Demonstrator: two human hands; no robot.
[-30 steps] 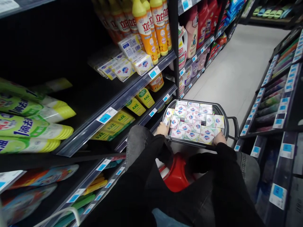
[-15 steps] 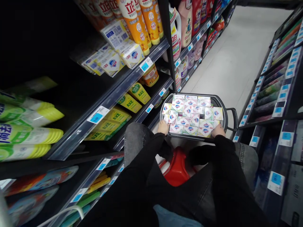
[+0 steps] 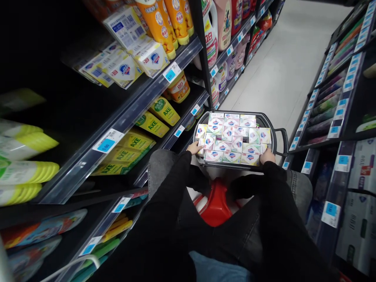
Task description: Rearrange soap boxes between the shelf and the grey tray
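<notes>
A dark shopping basket (image 3: 235, 167) stands in front of my knees, filled with small white soap boxes (image 3: 232, 145) with pink, green and yellow prints. My left hand (image 3: 194, 147) is closed over the basket's near left corner, its fingertips against the soap boxes at that end. At the near right corner my right hand (image 3: 268, 156) is curled over the rim, also touching the end boxes. The undersides of both grips are hidden. The basket's black handle (image 3: 282, 141) sticks out to the right.
A red plastic stool (image 3: 216, 205) is between my legs. On the left shelf lie yellow-white soap boxes (image 3: 151, 58), with AXE bottles (image 3: 152, 123) below. Laundry detergent bottles (image 3: 225, 23) stand farther along. Another shelf (image 3: 340, 156) runs along the right. The pale aisle floor (image 3: 276, 58) stretches ahead.
The whole view has shifted slightly, with shelves and basket appearing farther left and a little higher. Both hands stay at the basket's near corners; the left sits slightly farther out.
</notes>
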